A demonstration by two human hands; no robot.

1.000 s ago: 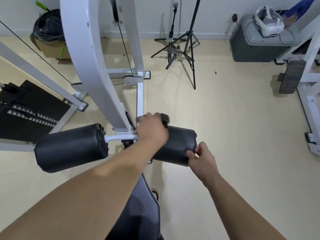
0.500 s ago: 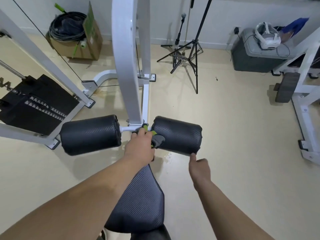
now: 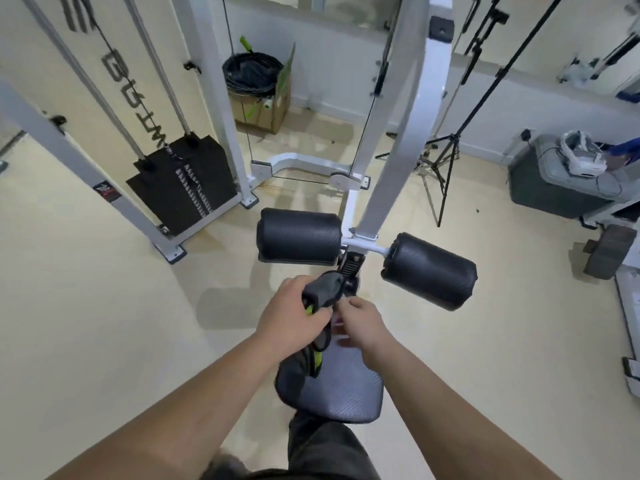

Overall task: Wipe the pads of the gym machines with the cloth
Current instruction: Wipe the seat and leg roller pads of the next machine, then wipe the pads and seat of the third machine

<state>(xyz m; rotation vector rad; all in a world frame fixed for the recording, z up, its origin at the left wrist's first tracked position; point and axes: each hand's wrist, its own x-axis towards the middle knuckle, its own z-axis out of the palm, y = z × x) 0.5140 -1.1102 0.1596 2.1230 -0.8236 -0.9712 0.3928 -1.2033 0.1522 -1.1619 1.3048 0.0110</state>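
- The floor is pale yellow and smooth.
- A white gym machine stands on it. Its flat feet touch the floor.
- A black stack of weights sits low in the left part of the machine's frame.
- A brown box stands by the back wall, with black cables piled in its top.
- A black tripod stands on thin legs, just right of the machine.
- A gray bin sits on the floor near the right wall.
- A small dark speck lies on the floor between the tripod and the bin.
- Another white frame rests on the floor at the right edge.
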